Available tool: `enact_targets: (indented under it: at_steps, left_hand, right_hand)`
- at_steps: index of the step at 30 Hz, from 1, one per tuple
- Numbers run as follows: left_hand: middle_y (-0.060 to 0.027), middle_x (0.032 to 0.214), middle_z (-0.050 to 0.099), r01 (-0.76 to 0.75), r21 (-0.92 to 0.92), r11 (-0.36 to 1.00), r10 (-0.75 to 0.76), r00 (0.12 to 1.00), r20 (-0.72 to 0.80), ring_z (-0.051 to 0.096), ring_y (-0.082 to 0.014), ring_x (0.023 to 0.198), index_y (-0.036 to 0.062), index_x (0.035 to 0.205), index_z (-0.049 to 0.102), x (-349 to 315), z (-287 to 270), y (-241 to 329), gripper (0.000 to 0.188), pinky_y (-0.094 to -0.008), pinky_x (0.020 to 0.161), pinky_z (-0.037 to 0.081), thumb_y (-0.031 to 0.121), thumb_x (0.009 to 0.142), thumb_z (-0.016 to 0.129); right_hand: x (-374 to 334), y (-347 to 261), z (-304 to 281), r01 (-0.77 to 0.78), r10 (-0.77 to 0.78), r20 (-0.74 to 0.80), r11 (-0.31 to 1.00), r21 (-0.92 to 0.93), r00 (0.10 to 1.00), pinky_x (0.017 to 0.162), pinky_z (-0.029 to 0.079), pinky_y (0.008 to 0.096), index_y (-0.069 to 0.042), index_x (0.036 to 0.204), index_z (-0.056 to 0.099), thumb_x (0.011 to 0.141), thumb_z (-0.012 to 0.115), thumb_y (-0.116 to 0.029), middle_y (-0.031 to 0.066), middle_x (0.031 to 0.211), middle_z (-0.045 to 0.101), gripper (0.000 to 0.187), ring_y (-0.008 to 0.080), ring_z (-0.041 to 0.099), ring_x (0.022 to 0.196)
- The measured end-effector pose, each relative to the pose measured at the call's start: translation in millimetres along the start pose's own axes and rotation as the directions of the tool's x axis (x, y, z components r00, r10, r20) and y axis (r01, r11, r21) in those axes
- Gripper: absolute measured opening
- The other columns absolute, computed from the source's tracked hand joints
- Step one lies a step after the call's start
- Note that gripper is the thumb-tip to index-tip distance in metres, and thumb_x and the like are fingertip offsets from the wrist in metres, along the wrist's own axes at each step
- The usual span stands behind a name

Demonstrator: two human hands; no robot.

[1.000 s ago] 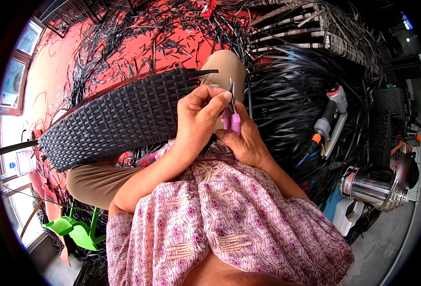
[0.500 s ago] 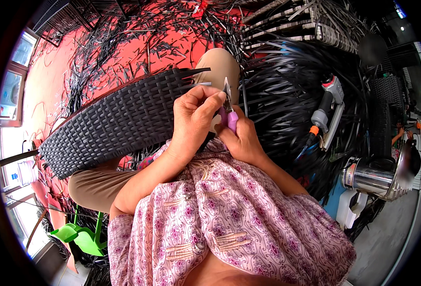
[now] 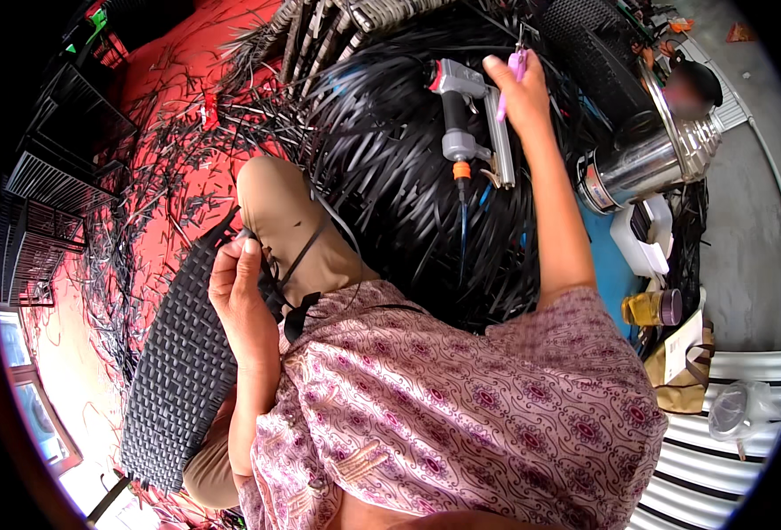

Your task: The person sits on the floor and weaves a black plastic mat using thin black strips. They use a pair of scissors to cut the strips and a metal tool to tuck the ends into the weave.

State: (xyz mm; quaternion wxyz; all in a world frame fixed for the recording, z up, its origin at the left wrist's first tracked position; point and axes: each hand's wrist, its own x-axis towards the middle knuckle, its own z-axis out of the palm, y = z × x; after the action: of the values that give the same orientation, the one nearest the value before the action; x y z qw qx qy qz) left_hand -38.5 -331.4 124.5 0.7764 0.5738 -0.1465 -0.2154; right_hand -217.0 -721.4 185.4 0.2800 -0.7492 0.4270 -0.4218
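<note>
My left hand [image 3: 240, 291] is raised over my lap, thumb and fingertips pinched on a black plastic strip [image 3: 298, 258] whose course is partly hidden by my fingers. Beside and under that hand a black woven wicker panel [image 3: 178, 371] leans across my leg. My right arm is stretched out to the far right. In that right hand [image 3: 525, 95] are small snips with pink-purple handles [image 3: 516, 66], pointing away from me above the pile of strips. Close to the left of it lies a grey and red air stapler [image 3: 457, 115] with an orange hose fitting.
A large heap of loose black strips [image 3: 382, 168] spreads ahead and right. Cut scraps litter the red floor covering [image 3: 165, 79]. To the right stand a shiny metal pot [image 3: 633, 172], a white bin [image 3: 642, 234], a jar of yellow liquid [image 3: 651, 307] and a brown bag [image 3: 682, 371]. Another person sits at far right.
My hands have parted: the right carried the snips far out to the right, while the left stayed over the panel, now on a black strip. My view has turned right.
</note>
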Motion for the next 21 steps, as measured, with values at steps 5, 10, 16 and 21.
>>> enact_targets:
  at_steps: [5,10,16,21]
  left_hand:
    - [0.0055,0.088,0.063,0.016,0.016,1.000,-0.015,1.000,-0.026,0.052,-0.0040,0.082,0.0061,0.092,0.068,-1,2,1,0.014,-0.0212,0.079,0.041,0.017,0.102,0.067]
    - [0.0042,0.090,0.063,0.095,0.119,0.988,-0.087,0.993,-0.075,0.055,-0.0059,0.085,0.0046,0.097,0.068,-3,-10,0,0.014,-0.0222,0.081,0.044,0.017,0.102,0.063]
    - [-0.0001,0.088,0.068,0.222,0.021,0.975,-0.215,0.907,0.363,0.061,-0.0097,0.084,0.0005,0.097,0.068,-14,-11,-11,0.013,-0.0283,0.079,0.050,0.012,0.100,0.065]
    - [-0.0084,0.087,0.071,0.075,0.229,0.970,-0.197,0.797,0.571,0.067,-0.0167,0.081,0.0003,0.101,0.067,-17,-13,-12,0.016,-0.0331,0.075,0.054,0.016,0.096,0.070]
  right_hand:
    - [21,108,-59,0.013,-0.115,-0.346,0.959,-0.282,0.931,0.103,0.047,0.0425,0.009,0.137,0.054,0.092,0.071,-0.043,0.0279,0.124,0.065,0.072,0.0385,0.063,0.114]
    - [-22,151,-75,-0.276,0.369,-0.163,0.277,-0.921,0.915,0.101,0.050,0.0531,0.012,0.146,0.038,0.088,0.067,-0.052,0.0320,0.120,0.068,0.091,0.0416,0.067,0.119]
    - [-5,290,-147,-0.316,0.400,0.095,0.830,-0.460,0.912,0.054,0.054,0.0385,0.000,0.103,0.068,0.077,0.077,-0.037,0.0175,0.091,0.072,0.046,0.0291,0.069,0.066]
    - [6,265,-165,-0.259,0.455,0.132,0.695,-0.671,0.881,0.064,0.052,0.0409,0.006,0.107,0.063,0.077,0.067,-0.022,0.0182,0.089,0.068,0.041,0.0292,0.065,0.072]
